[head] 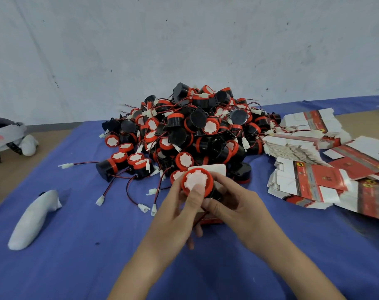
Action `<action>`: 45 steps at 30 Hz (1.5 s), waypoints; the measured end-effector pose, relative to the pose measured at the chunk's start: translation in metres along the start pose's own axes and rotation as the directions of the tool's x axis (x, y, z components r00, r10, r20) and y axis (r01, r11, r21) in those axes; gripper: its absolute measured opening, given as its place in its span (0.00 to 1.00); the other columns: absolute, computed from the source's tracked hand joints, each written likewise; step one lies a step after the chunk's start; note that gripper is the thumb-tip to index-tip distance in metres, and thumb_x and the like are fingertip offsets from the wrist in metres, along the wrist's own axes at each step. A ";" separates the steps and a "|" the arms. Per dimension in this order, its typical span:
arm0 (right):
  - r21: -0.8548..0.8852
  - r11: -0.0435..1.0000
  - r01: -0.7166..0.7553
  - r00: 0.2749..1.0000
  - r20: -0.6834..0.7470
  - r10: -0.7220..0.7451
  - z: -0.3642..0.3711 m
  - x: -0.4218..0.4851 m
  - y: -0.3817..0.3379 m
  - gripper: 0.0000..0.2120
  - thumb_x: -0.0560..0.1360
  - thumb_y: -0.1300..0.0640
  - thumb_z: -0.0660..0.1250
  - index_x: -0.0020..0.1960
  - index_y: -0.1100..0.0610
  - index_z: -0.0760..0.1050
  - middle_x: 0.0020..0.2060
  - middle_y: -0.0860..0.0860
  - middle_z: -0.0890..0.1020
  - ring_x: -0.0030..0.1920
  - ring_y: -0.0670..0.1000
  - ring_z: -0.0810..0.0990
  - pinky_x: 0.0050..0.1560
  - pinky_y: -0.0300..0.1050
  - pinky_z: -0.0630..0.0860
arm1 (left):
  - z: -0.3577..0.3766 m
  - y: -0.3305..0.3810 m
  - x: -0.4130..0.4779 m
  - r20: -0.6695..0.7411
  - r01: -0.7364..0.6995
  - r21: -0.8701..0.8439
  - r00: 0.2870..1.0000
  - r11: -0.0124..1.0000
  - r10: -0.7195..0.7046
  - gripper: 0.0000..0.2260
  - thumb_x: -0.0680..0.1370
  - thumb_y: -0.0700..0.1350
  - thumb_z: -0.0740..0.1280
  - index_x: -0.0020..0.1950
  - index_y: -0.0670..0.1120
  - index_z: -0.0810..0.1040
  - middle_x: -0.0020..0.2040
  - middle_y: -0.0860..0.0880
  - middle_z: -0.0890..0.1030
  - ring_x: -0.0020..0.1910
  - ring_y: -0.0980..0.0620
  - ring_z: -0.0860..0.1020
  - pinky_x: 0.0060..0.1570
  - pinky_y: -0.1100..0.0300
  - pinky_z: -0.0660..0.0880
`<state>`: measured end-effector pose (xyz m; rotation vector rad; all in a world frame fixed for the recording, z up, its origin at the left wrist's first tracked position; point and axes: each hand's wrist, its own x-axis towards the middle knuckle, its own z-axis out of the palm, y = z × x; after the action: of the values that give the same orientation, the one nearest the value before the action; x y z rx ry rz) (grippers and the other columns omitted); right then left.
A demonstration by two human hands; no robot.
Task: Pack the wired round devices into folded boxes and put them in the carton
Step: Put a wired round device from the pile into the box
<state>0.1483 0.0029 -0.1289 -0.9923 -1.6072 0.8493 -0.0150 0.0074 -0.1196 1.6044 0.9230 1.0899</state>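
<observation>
Head view. A round device (197, 184), red rim and white face up, sits part-way in a folded box (215, 169). Both are held over the blue cloth (97, 267), just in front of the device pile (195, 131).

Left hand (177, 215): thumb pressed flat on the white face, other fingers curled beneath.

Right hand (238, 205): fingers curled round the box and the device's black body; exact contact hidden.

The device's wire cannot be traced. Flat box blanks (314, 176) lie to the right. Carton not in view.

Judgement: insertion step. Steady the box with the right hand and push squarely with the thumb. Tuck the wire and connector in first so the flap closes without pinching them.
</observation>
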 end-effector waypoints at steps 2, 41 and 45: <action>-0.035 0.999 0.003 0.998 -0.058 -0.005 -0.007 0.001 -0.001 0.18 0.75 0.46 0.71 0.60 0.27 0.75 0.48 0.40 0.85 0.51 0.42 0.84 0.51 0.33 0.78 | -0.004 -0.004 -0.003 0.027 -0.016 0.075 1.000 0.997 0.015 0.19 0.76 0.70 0.62 0.66 0.76 0.65 0.31 0.58 0.78 0.28 0.59 0.75 0.27 0.66 0.71; 0.149 0.967 -0.204 0.962 0.212 0.170 -0.040 -0.010 -0.003 0.25 0.71 0.33 0.72 0.63 0.44 0.82 0.52 0.55 0.86 0.45 0.50 0.81 0.49 0.40 0.78 | -0.012 0.004 -0.009 0.026 -0.061 0.092 0.998 0.994 0.059 0.13 0.69 0.61 0.72 0.49 0.61 0.74 0.44 0.47 0.82 0.44 0.48 0.81 0.49 0.55 0.76; 0.251 0.929 -0.274 0.946 0.246 0.212 -0.044 -0.009 -0.001 0.28 0.71 0.33 0.73 0.61 0.52 0.84 0.46 0.61 0.82 0.41 0.51 0.78 0.45 0.42 0.77 | -0.010 0.013 -0.013 0.107 -0.047 -0.033 0.993 0.998 0.051 0.10 0.72 0.51 0.73 0.47 0.54 0.73 0.39 0.46 0.78 0.30 0.61 0.73 0.34 0.71 0.69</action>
<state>0.1926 -0.0034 -0.1216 -0.9307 -1.5024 1.3584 -0.0276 -0.0050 -0.1085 1.6517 0.7959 1.0354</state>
